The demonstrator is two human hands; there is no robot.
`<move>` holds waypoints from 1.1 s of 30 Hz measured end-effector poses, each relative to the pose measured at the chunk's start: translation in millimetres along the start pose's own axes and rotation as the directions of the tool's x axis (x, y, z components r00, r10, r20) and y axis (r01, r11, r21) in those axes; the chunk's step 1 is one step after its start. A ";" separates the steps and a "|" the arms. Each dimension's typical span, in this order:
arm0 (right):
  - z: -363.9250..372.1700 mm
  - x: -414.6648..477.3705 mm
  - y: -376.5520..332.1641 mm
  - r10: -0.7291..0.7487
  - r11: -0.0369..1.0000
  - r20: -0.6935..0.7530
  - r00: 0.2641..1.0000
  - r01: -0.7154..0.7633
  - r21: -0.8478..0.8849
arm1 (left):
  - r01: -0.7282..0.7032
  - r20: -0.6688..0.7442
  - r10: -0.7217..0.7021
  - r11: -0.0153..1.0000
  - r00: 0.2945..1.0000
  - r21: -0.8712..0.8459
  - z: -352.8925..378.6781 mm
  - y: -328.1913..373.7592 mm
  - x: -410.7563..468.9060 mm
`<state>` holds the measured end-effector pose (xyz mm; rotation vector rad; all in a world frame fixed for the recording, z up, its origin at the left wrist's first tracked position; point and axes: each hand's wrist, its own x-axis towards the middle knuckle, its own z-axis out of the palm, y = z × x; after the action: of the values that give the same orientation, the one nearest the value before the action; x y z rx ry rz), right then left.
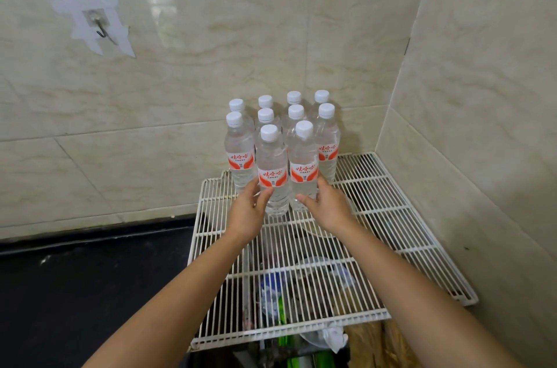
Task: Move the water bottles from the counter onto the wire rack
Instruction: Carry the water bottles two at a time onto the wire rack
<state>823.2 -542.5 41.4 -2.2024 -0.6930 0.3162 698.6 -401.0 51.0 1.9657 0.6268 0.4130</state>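
Ten bottles point(297, 114) stand upright on the rack point(391, 217), packed close together along its back edge and nearer its back left corner. They form two rows of four, with two more in front. All have white caps and orange-and-white labels. The rack is white wire and sits in the corner where two tiled walls point(482, 96) meet.

The left hand point(248, 208) holds the left bottle point(271, 162) of the front pair low on its body, below the label, with the thumb across the front and the fingers curled round the left side. The right hand point(327, 205) grips the right bottle point(304, 156) the same way, thumb in front and fingers round the right side. Both bottles rest on the wires, just beside each other and against the row behind.

The black counter point(90, 277) lies along the rack's left edge. A hook point(102, 31) is taped to the back wall. Crumpled bags point(271, 298) show through the wires below.
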 end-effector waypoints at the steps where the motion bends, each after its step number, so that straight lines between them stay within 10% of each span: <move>1: 0.2 -0.5 -0.2 -0.004 1.000 0.003 1.000 0.004 0.005 | -0.001 0.011 0.001 1.000 1.000 0.013 -1.0 1.4 -0.4; 7: -1.2 -16.6 -1.9 -0.169 0.976 -0.224 0.960 0.131 -0.173 | -0.188 -0.030 0.211 0.919 0.977 0.346 -26.1 11.3 -16.1; 13: 8.9 -34.8 -17.9 -0.631 0.748 -0.286 0.721 0.468 -0.471 | 0.005 -0.253 0.262 0.686 0.931 0.728 -83.4 -12.0 -62.5; 33: 280.5 -215.4 -245.4 -0.930 0.322 0.158 0.332 0.943 -0.083 | 0.687 -0.820 0.123 0.486 0.559 0.540 -321.5 -115.2 -399.7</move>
<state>433.1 -360.4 42.0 -1.5156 -1.9754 -0.2980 175.4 -362.9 84.9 2.3928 2.1355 0.8704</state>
